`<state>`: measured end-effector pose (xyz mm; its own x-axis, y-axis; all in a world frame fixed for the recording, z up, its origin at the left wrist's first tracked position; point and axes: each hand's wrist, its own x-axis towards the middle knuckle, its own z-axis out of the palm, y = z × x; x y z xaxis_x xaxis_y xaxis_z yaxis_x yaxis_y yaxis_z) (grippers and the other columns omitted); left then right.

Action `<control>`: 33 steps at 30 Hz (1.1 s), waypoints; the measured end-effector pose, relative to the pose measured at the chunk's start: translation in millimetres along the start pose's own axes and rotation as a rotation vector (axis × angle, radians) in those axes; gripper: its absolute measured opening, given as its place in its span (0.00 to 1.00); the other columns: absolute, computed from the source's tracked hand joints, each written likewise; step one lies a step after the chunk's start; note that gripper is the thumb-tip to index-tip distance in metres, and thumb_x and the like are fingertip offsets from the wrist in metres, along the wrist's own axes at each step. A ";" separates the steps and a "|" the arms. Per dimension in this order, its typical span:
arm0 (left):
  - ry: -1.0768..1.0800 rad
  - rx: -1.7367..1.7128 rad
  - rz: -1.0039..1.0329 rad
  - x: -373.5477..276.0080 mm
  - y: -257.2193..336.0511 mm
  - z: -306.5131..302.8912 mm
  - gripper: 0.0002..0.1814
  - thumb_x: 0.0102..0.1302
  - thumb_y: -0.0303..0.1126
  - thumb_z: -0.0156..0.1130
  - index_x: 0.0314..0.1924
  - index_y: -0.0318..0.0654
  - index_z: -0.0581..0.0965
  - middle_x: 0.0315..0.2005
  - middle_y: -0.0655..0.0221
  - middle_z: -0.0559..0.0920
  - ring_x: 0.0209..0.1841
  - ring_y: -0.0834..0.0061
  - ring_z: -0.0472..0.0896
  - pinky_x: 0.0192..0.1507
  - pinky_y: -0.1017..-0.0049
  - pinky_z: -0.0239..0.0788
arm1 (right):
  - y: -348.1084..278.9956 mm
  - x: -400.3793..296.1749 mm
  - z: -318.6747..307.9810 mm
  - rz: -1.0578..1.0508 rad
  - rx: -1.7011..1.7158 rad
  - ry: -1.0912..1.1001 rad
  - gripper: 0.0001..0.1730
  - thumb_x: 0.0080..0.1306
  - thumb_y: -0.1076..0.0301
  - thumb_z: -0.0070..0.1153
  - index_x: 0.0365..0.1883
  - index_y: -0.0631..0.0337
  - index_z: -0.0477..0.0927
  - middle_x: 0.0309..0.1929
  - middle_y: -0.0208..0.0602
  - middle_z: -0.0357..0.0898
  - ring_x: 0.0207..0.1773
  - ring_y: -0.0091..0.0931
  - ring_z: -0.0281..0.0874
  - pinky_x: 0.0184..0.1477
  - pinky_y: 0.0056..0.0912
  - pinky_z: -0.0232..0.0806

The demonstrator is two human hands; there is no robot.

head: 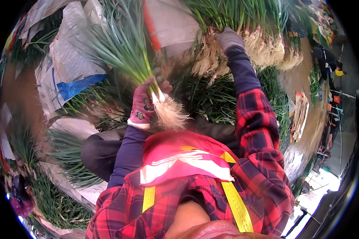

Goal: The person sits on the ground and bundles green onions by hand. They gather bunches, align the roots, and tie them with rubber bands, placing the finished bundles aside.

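Observation:
My left hand [145,100], in a pink flowered glove, is closed around a small bunch of spring onions [131,59]. The white bulbs and pale roots hang below its fingers, and the green leaves fan up and to the left. Farther out on the right, my right hand [229,40] wears a grey glove and touches a large heap of spring onions [242,15] at the level of the stalk bases. Its fingertips are hidden among the stalks, so whether it grips any cannot be told. Thick tangles of roots [264,47] hang on both sides of this hand.
Loose green leaves [209,98] cover the ground before my folded legs. White woven sacking [71,44] lies at the left, beside more spring onions [73,158]. Flattened cardboard [299,116] stands at the right. Another person [326,59] is at the far right.

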<state>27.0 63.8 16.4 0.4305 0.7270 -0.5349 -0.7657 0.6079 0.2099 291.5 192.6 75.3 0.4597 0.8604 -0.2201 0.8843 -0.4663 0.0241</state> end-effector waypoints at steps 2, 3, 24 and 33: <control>-0.291 -0.311 -0.088 5.1 0.9 -13.8 0.21 0.61 0.35 0.50 0.53 0.36 0.63 0.25 0.71 0.70 0.27 0.77 0.70 0.38 0.72 0.66 | -10.6 7.1 7.2 -0.059 -0.064 -0.100 0.25 0.55 0.54 0.51 0.48 0.58 0.70 0.46 0.45 0.72 0.46 0.36 0.72 0.50 0.36 0.62; -0.439 -0.470 -0.137 6.3 2.2 -16.7 0.22 0.62 0.35 0.49 0.54 0.36 0.62 0.25 0.72 0.69 0.26 0.78 0.69 0.40 0.73 0.63 | -14.5 6.7 10.6 -0.083 -0.102 -0.149 0.26 0.55 0.52 0.51 0.48 0.59 0.71 0.47 0.45 0.72 0.47 0.36 0.71 0.52 0.37 0.61; -0.402 -0.211 0.137 -5.4 29.7 -21.0 0.12 0.60 0.33 0.50 0.41 0.34 0.70 0.19 0.72 0.68 0.20 0.77 0.65 0.32 0.71 0.63 | -3.0 -125.5 131.9 -0.438 0.325 -0.211 0.19 0.59 0.54 0.43 0.44 0.53 0.71 0.38 0.45 0.75 0.43 0.38 0.72 0.46 0.33 0.64; -0.237 0.059 -0.082 21.4 15.4 -51.3 0.19 0.55 0.31 0.55 0.47 0.35 0.67 0.29 0.69 0.75 0.35 0.70 0.76 0.40 0.69 0.70 | -12.9 -87.8 71.4 -0.173 0.812 -0.685 0.16 0.56 0.58 0.53 0.34 0.63 0.76 0.23 0.33 0.75 0.25 0.21 0.72 0.28 0.22 0.64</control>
<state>-0.2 72.3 -33.8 0.5954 0.7249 -0.3464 -0.6976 0.6804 0.2248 233.9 108.4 24.6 -0.0329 0.7470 -0.6641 0.4983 -0.5637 -0.6587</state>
